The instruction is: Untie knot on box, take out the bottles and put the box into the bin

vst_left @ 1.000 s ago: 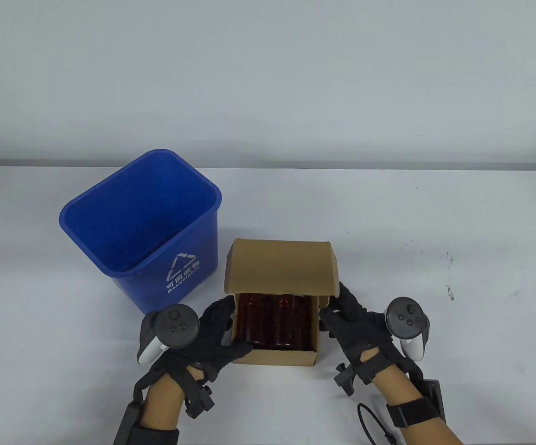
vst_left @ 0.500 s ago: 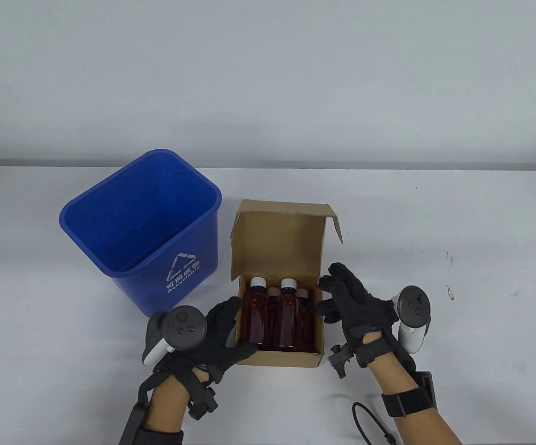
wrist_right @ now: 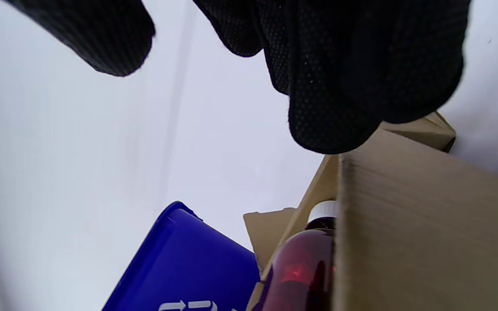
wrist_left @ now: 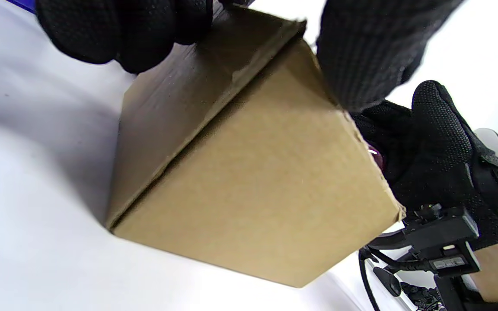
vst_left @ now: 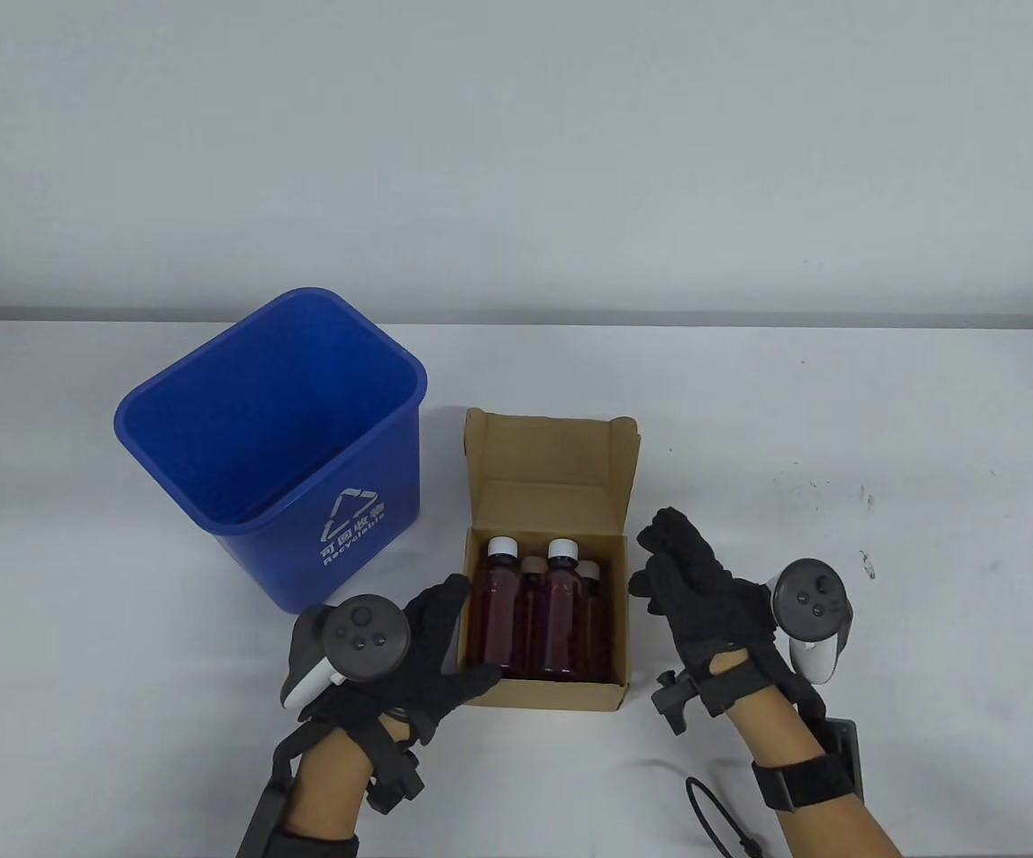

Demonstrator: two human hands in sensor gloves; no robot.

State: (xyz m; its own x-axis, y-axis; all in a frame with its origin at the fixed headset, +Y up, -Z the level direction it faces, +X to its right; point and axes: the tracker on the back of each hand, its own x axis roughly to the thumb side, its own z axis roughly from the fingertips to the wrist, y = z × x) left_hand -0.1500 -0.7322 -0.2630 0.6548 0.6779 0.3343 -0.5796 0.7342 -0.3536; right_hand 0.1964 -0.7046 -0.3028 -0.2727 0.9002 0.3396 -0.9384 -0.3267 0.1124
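The brown cardboard box (vst_left: 552, 693) stands open in the middle of the table, its lid (vst_left: 552, 456) folded back away from me. Several amber bottles (vst_left: 561, 608), two with white caps, stand inside. My left hand (vst_left: 432, 643) grips the box's near-left corner, fingers (wrist_left: 119, 30) on the left wall and thumb over the front edge of the box (wrist_left: 253, 181). My right hand (vst_left: 686, 572) hovers just right of the box, loosely curled and holding nothing. In the right wrist view its fingers (wrist_right: 339, 65) hang above the box wall (wrist_right: 422, 242) and a bottle (wrist_right: 305, 268).
The blue recycling bin (vst_left: 302, 554) stands upright and open-topped just left of the box, nearly touching it. A black cable loop (vst_left: 713, 813) lies by my right forearm. White tabletop stretches to the right and behind the box.
The lid has swung from over the bottles to fully back, exposing them. My right hand let go of the lid and drew back to the right. My left hand stayed on the corner.
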